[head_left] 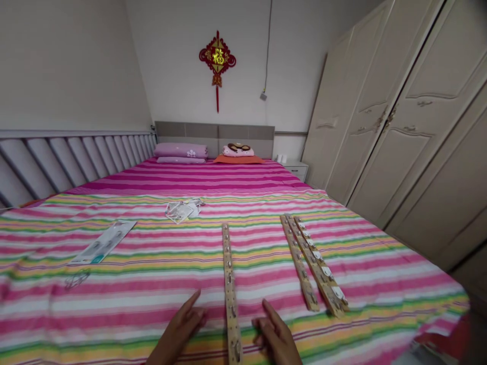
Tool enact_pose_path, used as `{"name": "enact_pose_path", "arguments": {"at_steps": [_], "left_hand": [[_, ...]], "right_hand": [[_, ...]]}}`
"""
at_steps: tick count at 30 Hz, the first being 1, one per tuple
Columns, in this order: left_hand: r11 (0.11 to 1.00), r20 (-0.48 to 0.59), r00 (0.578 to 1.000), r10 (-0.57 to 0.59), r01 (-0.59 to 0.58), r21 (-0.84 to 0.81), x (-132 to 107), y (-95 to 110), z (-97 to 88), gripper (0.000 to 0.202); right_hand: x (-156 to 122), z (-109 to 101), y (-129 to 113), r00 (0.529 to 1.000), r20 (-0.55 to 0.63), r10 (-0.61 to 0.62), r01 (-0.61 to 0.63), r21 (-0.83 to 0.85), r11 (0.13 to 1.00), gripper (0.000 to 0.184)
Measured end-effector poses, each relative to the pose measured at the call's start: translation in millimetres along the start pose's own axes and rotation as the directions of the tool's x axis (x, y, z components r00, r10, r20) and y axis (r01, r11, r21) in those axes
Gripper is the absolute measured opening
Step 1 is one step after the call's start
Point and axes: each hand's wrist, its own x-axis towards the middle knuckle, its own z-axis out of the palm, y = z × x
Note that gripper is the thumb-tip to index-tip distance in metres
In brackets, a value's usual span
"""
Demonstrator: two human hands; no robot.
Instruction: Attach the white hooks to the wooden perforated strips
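Note:
A long, narrow wooden strip [230, 289] lies lengthwise in front of me, with a row of small metal pieces, perhaps hooks, along it. My left hand [181, 324] is just left of its near half, index finger stretched out and nothing held. On the other side, my right hand [274, 332] points its index finger forward, also holding nothing. Both hands are apart from the strip. Farther right lie more such strips: one wooden strip [300, 263], a second strip [315, 268] close beside it, and a strip with white pieces [323, 268] against that one.
A striped sheet [160, 276] covers the bed. On the left lie a flat clear package [104, 242] and a thin wire-like bundle [77, 279]. Small packets [182, 210] are farther back. Pillows [180, 151] rest by the headboard [190, 131]; a wardrobe [380, 116] stands right.

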Motion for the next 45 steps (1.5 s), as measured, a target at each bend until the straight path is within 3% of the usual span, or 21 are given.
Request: {"name": "enact_pose_path", "arguments": {"at_steps": [3, 6, 7, 11, 12, 14, 16, 18, 22, 24, 27, 31, 34, 35, 37, 39, 41, 45], "left_hand": [[0.974, 0.089, 0.983, 0.161, -0.172, 0.145, -22.7, 4.5, 1.6, 0.100], [0.886, 0.093, 0.924, 0.372, -0.383, 0.261, -39.4, 25.6, 14.2, 0.104], [0.833, 0.066, 0.883, 0.464, -0.461, 0.308, -45.0, 36.1, 20.4, 0.102], [0.573, -0.013, 0.642, 0.766, -0.674, 0.467, -66.6, 81.6, 47.1, 0.102], [0.543, -0.039, 0.602, 0.797, -0.688, 0.482, -70.1, 90.3, 52.5, 0.101], [0.540, -0.100, 0.573, 0.813, -0.678, 0.499, -72.5, 100.4, 59.7, 0.098], [0.557, -0.129, 0.581, 0.803, -0.656, 0.510, -68.0, 99.8, 61.3, 0.097], [0.585, -0.128, 0.621, 0.773, -0.619, 0.524, -59.0, 90.2, 57.9, 0.099], [0.703, -0.148, 0.747, 0.649, -0.514, 0.491, -41.3, 62.0, 45.9, 0.100], [0.747, -0.155, 0.786, 0.598, -0.477, 0.464, -36.6, 52.2, 41.6, 0.100], [0.772, -0.162, 0.812, 0.561, -0.443, 0.456, -33.9, 47.2, 39.9, 0.101], [0.798, -0.151, 0.835, 0.529, -0.429, 0.423, -32.8, 48.4, 44.7, 0.101], [0.862, -0.176, 0.865, 0.469, -0.404, 0.308, -31.5, 41.4, 48.7, 0.099], [0.894, -0.200, 0.882, 0.426, -0.376, 0.245, -30.9, 36.2, 49.3, 0.096], [0.961, -0.242, 0.931, 0.272, -0.251, 0.115, -29.6, 22.4, 49.3, 0.085], [0.997, -0.248, 0.966, 0.078, -0.082, -0.005, -28.3, 7.3, 49.1, 0.072], [0.989, -0.215, 0.973, -0.083, 0.055, -0.134, -27.3, -4.7, 50.7, 0.063], [0.919, -0.161, 0.957, -0.243, 0.174, -0.354, -27.4, -10.2, 61.2, 0.055]], "right_hand": [[-21.0, -1.4, -15.9, 0.990, 0.012, -0.143, 0.143, -0.048, 0.989, 0.071], [-36.0, 9.8, -54.2, 0.928, 0.054, -0.369, 0.373, -0.139, 0.917, 0.066], [-40.4, 14.9, -69.6, 0.895, 0.061, -0.442, 0.446, -0.178, 0.877, 0.066], [-54.4, 33.9, -124.4, 0.723, 0.099, -0.683, 0.674, -0.314, 0.668, 0.069], [-55.9, 37.5, -133.5, 0.673, 0.118, -0.730, 0.719, -0.337, 0.608, 0.069], [-55.7, 42.7, -144.5, 0.578, 0.131, -0.806, 0.779, -0.382, 0.497, 0.068], [-51.0, 44.8, -146.1, 0.569, 0.144, -0.810, 0.770, -0.439, 0.463, 0.068], [-43.1, 43.6, -139.8, 0.635, 0.163, -0.755, 0.714, -0.499, 0.492, 0.068], [-25.1, 34.5, -117.6, 0.783, 0.183, -0.595, 0.575, -0.578, 0.579, 0.067], [-18.5, 30.6, -109.6, 0.824, 0.187, -0.535, 0.528, -0.596, 0.605, 0.067], [-12.9, 29.4, -104.6, 0.856, 0.192, -0.480, 0.491, -0.594, 0.637, 0.066], [-7.5, 31.2, -89.8, 0.893, 0.166, -0.419, 0.439, -0.529, 0.726, 0.058], [-2.0, 27.8, -57.3, 0.937, 0.096, -0.336, 0.346, -0.396, 0.851, 0.043], [-0.4, 25.9, -43.8, 0.957, 0.089, -0.275, 0.289, -0.332, 0.898, 0.039], [1.8, 22.9, -18.4, 0.994, 0.097, -0.044, 0.063, -0.207, 0.976, 0.046], [2.3, 23.1, -0.5, 0.989, 0.113, 0.099, -0.091, -0.073, 0.993, 0.048], [1.1, 27.3, 7.7, 0.966, 0.169, 0.196, -0.205, 0.038, 0.978, 0.046], [-3.6, 41.3, 9.8, 0.891, 0.315, 0.326, -0.401, 0.210, 0.892, 0.038]]}}
